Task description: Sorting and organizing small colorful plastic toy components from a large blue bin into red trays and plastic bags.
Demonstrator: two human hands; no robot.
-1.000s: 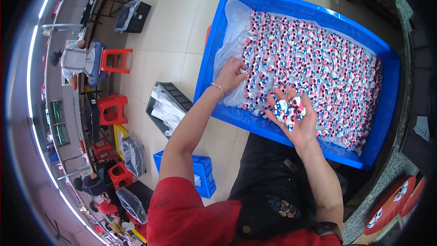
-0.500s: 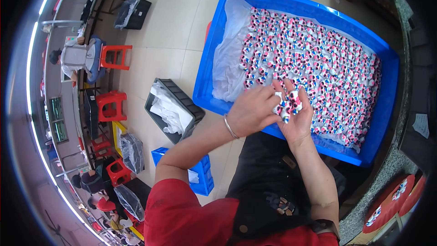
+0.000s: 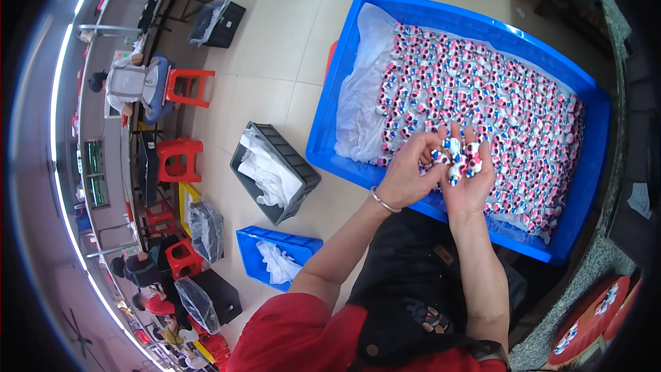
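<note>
Head view, looking down. Right hand (image 3: 468,176) palm up over the near edge of a big blue tray (image 3: 592,165), its grip cupped loosely around a small cluster of red, white and blue pieces (image 3: 460,153) lying on palm and fingers. Left hand (image 3: 407,178) just beside it, thumb and fingertips pinched at the edge of that cluster, touching the pieces; whether it has one fully held, cannot tell. Thin bracelet (image 3: 381,201) on the left wrist. Tray lined with a clear plastic sheet (image 3: 361,107) and packed with many more of the same small pieces (image 3: 496,96), spread across most of its floor; sheet bunched and bare at the left end. On the tiled floor to the left: a dark grey crate (image 3: 300,165) with white bags inside, a smaller blue crate (image 3: 258,248) nearer the person, also with a white bag. Red stools (image 3: 186,86) further left, another person seated by one of them. Black apron and red sleeves at the lower edge.
</note>
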